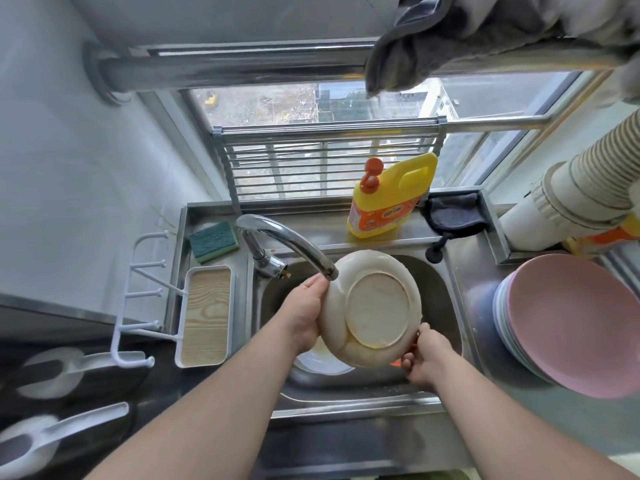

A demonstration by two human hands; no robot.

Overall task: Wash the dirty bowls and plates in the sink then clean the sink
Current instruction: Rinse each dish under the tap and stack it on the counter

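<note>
A cream plate (375,306) with a stained underside is tilted up over the steel sink (349,393), its bottom facing me. My left hand (304,313) grips the plate's left rim, just under the spout of the tap (287,242). Holding the lower right rim is my right hand (424,358), with something orange partly hidden under its fingers. Another white dish (320,363) lies in the basin below the plate. No water is visible at the spout.
A green sponge (213,241) and a wood-lined tray (206,315) sit left of the sink. Yellow detergent bottle (391,199) and dark cloth (453,213) stand on the back ledge. A stack of pink plates (571,323) fills the right counter. White scoops (55,370) lie far left.
</note>
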